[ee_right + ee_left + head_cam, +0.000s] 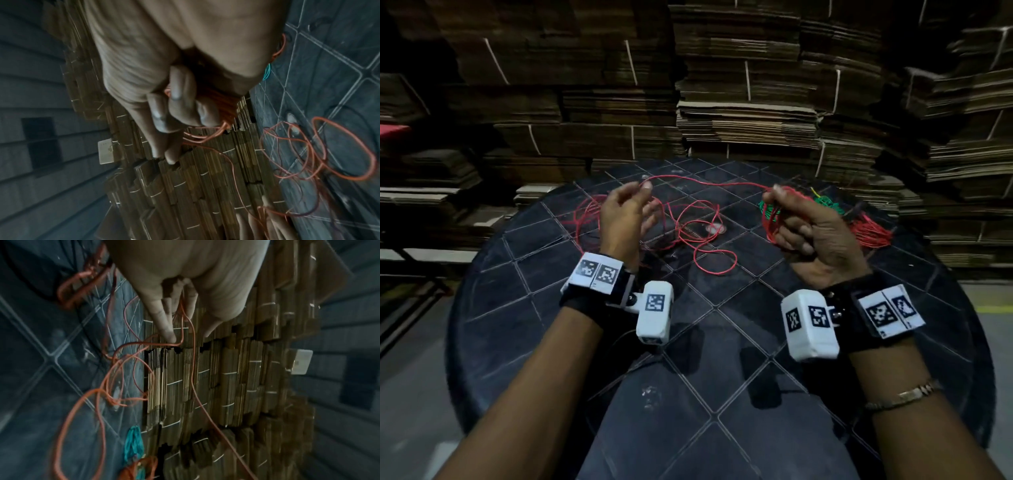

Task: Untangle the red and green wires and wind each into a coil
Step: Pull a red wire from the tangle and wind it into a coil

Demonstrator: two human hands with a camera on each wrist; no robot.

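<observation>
Pinching red wire (709,183), both hands raised.

Loose wire (688,236) lies on the table (517,325) between both hands, cardboard stacks (739,102) behind.

The scene is dim, and the head view falls to near black toward 10 and 11 o'clock. The dark table (571,342) carries soft shadows beneath the forearms. Stacked cardboard (750,113) bows outward at the frame edges from wide-angle distortion, and it catches more light toward 1 o'clock. Both wrist views are grainy with a cold bluish cast. The close fingers (162,120) are smeared and soft. The red wire (78,418) loops blur at 7 o'clock.
</observation>
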